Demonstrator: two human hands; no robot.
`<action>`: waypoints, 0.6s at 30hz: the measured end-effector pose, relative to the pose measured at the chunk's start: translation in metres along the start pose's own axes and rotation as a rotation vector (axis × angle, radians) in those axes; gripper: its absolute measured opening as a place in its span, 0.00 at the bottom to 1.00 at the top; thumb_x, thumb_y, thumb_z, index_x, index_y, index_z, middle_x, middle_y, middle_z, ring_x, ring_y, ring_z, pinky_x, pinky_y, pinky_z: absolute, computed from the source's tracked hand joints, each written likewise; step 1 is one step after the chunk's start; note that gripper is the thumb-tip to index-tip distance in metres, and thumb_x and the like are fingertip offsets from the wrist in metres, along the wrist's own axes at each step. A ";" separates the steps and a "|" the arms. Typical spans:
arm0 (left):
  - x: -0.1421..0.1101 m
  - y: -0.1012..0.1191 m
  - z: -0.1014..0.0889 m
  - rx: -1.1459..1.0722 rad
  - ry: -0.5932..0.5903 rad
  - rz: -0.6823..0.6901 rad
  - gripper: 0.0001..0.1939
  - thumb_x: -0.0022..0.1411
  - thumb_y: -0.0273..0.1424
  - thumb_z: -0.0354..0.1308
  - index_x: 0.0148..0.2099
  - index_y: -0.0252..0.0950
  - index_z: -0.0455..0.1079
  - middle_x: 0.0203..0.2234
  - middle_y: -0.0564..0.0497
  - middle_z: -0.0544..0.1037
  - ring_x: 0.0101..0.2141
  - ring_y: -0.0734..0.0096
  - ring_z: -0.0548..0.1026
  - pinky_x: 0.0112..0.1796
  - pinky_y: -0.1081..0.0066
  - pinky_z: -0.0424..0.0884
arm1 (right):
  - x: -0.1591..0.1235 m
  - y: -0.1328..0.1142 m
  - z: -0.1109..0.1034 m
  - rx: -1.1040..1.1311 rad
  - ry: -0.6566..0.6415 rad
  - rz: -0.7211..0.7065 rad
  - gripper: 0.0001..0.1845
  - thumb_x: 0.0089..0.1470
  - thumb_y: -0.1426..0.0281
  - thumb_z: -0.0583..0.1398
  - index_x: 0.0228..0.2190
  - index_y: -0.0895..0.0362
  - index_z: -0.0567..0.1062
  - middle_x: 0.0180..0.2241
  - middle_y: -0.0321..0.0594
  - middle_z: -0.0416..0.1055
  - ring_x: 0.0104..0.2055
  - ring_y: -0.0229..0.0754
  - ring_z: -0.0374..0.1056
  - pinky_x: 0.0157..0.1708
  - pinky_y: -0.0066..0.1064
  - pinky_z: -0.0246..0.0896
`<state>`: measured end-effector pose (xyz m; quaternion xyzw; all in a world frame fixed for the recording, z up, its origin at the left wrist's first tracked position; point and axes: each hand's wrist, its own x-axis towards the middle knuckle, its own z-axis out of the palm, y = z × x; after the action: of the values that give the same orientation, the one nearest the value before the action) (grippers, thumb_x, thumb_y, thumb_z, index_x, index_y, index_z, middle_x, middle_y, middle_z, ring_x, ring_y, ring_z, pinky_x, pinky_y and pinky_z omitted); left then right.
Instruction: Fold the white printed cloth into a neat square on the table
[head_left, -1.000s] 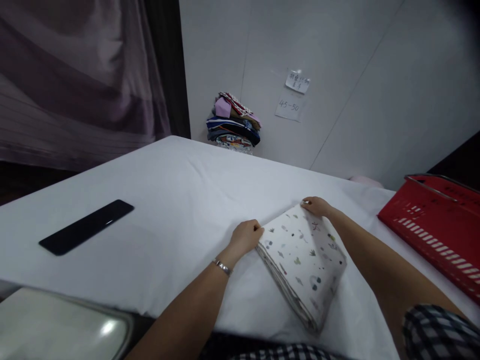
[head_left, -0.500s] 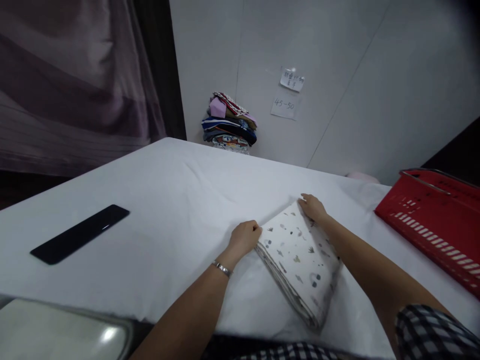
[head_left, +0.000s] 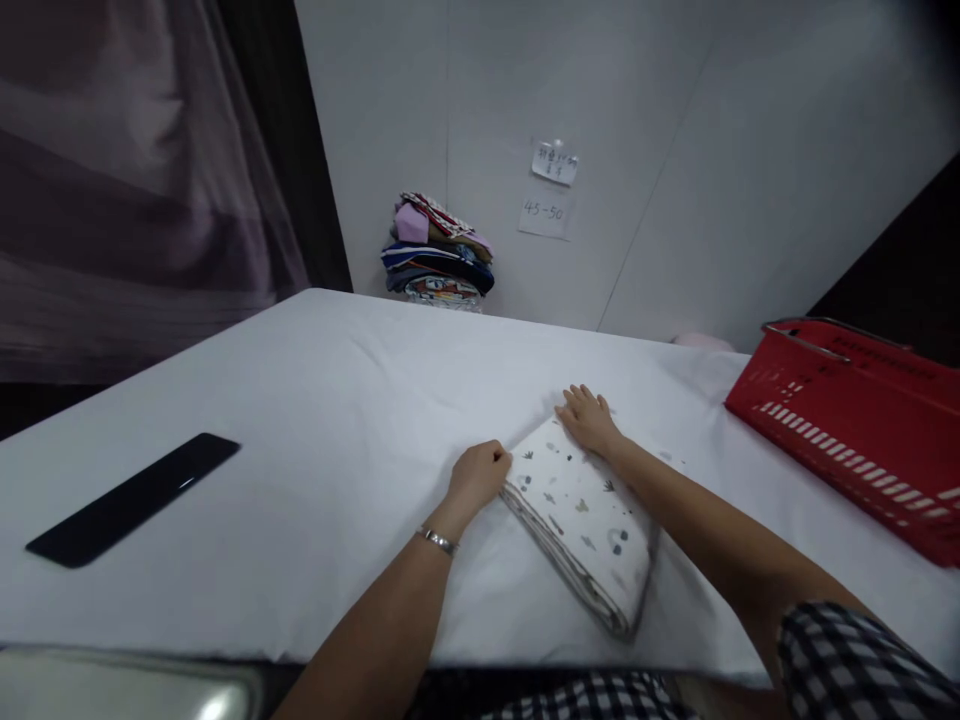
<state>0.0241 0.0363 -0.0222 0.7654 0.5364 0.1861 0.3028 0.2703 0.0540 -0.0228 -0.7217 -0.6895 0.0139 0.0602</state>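
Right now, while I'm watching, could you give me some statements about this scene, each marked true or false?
1. The left hand grips a corner of the folded cloth. True.
2. The right hand is balled into a fist. False: its fingers are spread out.
3. The black panel stands on edge. False: it lies flat on the white-covered table.
4. A bracelet circles the left wrist. True.

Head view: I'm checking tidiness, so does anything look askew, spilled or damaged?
No spill or damage shows. The folded patterned cloth lies aslant to the near edge of the white table, and the clothes pile beyond its far edge looks uneven, layers jutting out differently.
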 end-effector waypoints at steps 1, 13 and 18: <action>0.000 0.000 0.000 0.005 0.001 0.002 0.10 0.57 0.33 0.49 0.28 0.38 0.69 0.28 0.52 0.76 0.30 0.71 0.70 0.27 0.74 0.58 | -0.005 -0.005 0.002 0.012 -0.007 -0.037 0.30 0.60 0.55 0.41 0.58 0.59 0.56 0.62 0.49 0.47 0.64 0.51 0.38 0.58 0.51 0.34; 0.000 0.000 0.001 0.053 0.043 0.046 0.10 0.58 0.31 0.49 0.29 0.37 0.69 0.31 0.50 0.76 0.33 0.71 0.71 0.32 0.74 0.61 | -0.042 0.009 -0.013 0.074 -0.003 -0.011 0.33 0.57 0.55 0.46 0.59 0.58 0.54 0.63 0.48 0.43 0.64 0.51 0.36 0.58 0.51 0.36; 0.001 0.001 0.002 0.030 0.009 0.055 0.10 0.58 0.31 0.48 0.36 0.37 0.70 0.35 0.49 0.76 0.36 0.69 0.72 0.36 0.73 0.62 | -0.085 0.081 -0.019 0.047 0.055 0.213 0.33 0.54 0.59 0.52 0.57 0.63 0.58 0.58 0.54 0.55 0.59 0.53 0.52 0.55 0.44 0.49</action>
<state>0.0260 0.0361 -0.0234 0.7835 0.5193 0.1899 0.2836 0.3487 -0.0354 -0.0178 -0.7892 -0.6066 0.0167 0.0943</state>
